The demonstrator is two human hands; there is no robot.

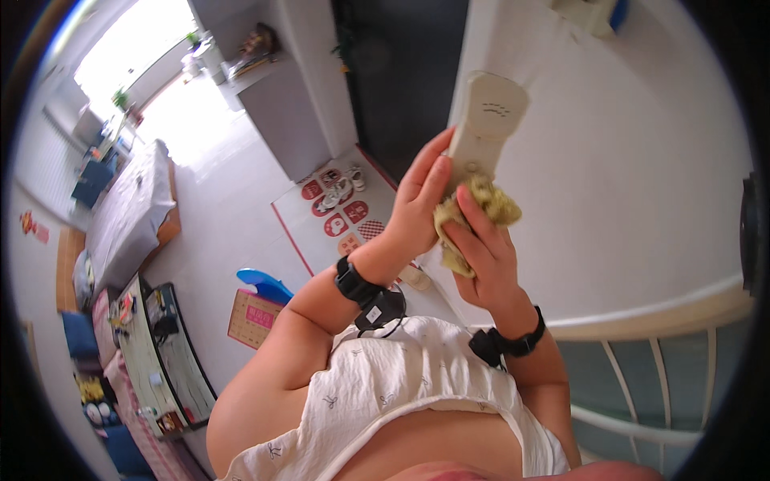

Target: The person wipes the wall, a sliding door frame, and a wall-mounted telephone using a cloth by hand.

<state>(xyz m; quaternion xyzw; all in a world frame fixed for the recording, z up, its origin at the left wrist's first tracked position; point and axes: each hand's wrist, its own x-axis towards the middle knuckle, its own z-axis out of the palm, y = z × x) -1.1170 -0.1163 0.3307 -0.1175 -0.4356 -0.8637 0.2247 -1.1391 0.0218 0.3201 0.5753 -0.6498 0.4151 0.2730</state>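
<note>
My left hand (415, 204) holds the left edge of a long cream plastic intercom handset (481, 141). Small dark slots mark the handset's wide upper end. A bunched yellow-green cloth (493, 201) is gripped in my right hand (490, 255), pressed over the lower part of the handset, so that end is hidden. Black straps circle both wrists, and a dark box hangs by the left one.
A white wall (631, 180) rises at the right, beside a dark door (409, 72). Below it, a railing (656, 327) curves along the right. Shoes (340, 189) stand on a patterned doormat (319, 234). A low table (144, 361) and a cardboard box (243, 315) are leftward.
</note>
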